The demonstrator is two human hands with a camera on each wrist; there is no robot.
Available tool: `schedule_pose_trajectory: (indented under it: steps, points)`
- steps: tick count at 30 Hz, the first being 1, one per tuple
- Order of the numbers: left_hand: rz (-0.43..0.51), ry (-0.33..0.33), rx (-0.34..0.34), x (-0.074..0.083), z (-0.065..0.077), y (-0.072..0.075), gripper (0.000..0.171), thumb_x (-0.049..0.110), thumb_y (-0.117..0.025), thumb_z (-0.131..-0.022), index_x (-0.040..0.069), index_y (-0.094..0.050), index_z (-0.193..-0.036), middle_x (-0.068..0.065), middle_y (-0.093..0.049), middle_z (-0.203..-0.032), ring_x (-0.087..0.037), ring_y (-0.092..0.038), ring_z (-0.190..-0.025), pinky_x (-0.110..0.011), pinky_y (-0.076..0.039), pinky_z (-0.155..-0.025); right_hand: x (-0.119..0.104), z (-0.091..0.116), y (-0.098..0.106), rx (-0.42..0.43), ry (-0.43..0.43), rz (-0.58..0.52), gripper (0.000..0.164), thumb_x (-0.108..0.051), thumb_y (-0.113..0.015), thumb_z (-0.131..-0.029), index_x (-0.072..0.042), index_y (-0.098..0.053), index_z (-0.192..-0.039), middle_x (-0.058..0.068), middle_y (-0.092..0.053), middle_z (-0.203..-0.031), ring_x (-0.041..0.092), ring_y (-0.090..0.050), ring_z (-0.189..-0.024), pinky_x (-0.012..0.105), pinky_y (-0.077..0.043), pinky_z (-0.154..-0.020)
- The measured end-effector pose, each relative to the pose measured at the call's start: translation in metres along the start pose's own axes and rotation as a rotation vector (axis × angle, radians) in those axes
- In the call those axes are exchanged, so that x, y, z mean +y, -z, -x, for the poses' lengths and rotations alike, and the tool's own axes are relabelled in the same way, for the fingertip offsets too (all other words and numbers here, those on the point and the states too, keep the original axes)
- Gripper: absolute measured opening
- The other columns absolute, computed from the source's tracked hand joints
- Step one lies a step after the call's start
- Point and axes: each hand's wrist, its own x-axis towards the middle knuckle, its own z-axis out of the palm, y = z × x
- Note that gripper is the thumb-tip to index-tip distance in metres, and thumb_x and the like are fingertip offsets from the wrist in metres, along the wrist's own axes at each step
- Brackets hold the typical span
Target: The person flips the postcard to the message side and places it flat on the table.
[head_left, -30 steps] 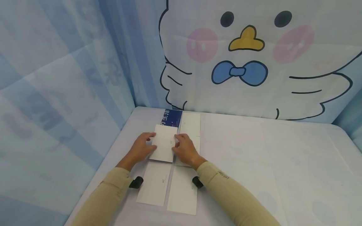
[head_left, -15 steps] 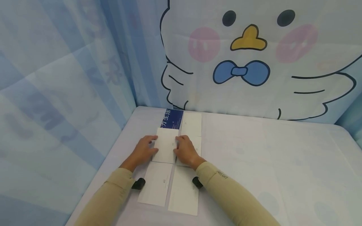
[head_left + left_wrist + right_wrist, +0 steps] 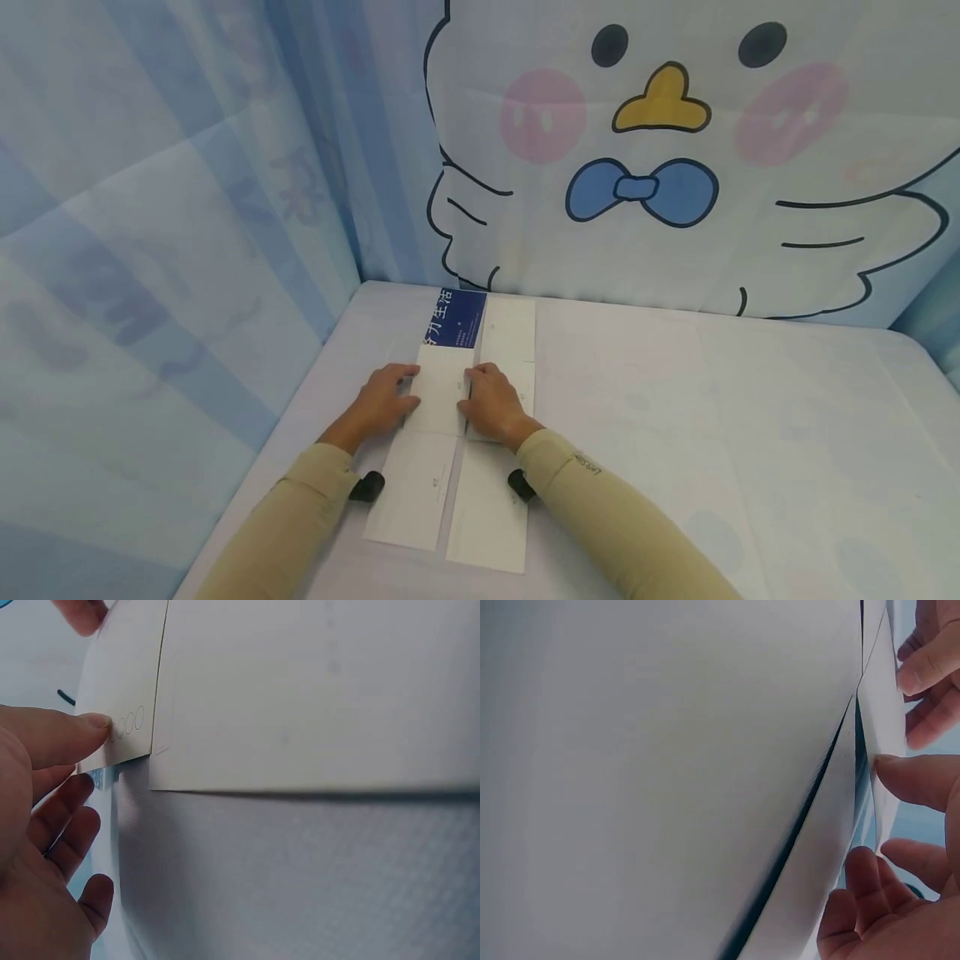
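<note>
A white postcard (image 3: 442, 390) lies in the left column, between my two hands. My left hand (image 3: 384, 402) holds its left edge; in the left wrist view the thumb (image 3: 71, 737) lies over the corner with the printed ovals. My right hand (image 3: 495, 402) holds its right edge, and in the right wrist view the thumb (image 3: 911, 780) and forefinger meet that edge. The postcard's near edge lines up with a second white postcard (image 3: 412, 492) below it. Beyond its far edge shows a dark blue card (image 3: 456, 317) with white characters.
To the right runs a second column of white cards: a far one (image 3: 510, 327), a middle one partly under my right hand, and a near one (image 3: 487, 517). The white tablecloth (image 3: 712, 433) spreads rightward. A patterned curtain (image 3: 637, 258) hangs behind the table.
Both hands have brought the postcard down and slightly toward me, so its near edge meets the nearer postcard. More of the dark blue card shows beyond it.
</note>
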Motion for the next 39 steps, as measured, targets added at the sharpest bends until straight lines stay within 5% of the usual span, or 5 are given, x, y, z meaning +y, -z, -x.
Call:
schedule_pose_trajectory:
  steps: [17,39]
  points:
    - [0.01,-0.034,-0.015,-0.0066,0.0026,0.0003,0.057,0.011,-0.064,-0.094,-0.003,-0.046,-0.146,-0.024,-0.043,-0.15,-0.041,-0.036,-0.14,-0.053,-0.03,-0.114,0.0014,-0.0011,-0.0036,-0.052,0.05,0.089,0.052,-0.018,-0.069,-0.093,0.003,-0.056,-0.138,0.022,-0.05,-0.143,0.038,-0.047,-0.131,0.049,-0.038,-0.11]
    - [-0.023,-0.033,0.011,-0.0082,0.0012,-0.006,0.053,0.009,-0.061,-0.096,0.001,-0.047,-0.146,-0.02,-0.041,-0.153,-0.04,-0.034,-0.142,-0.055,-0.027,-0.115,0.0028,-0.001,-0.0043,-0.068,0.06,0.067,0.045,-0.017,-0.067,-0.093,-0.004,-0.061,-0.136,0.011,-0.058,-0.14,0.034,-0.053,-0.121,0.046,-0.04,-0.109]
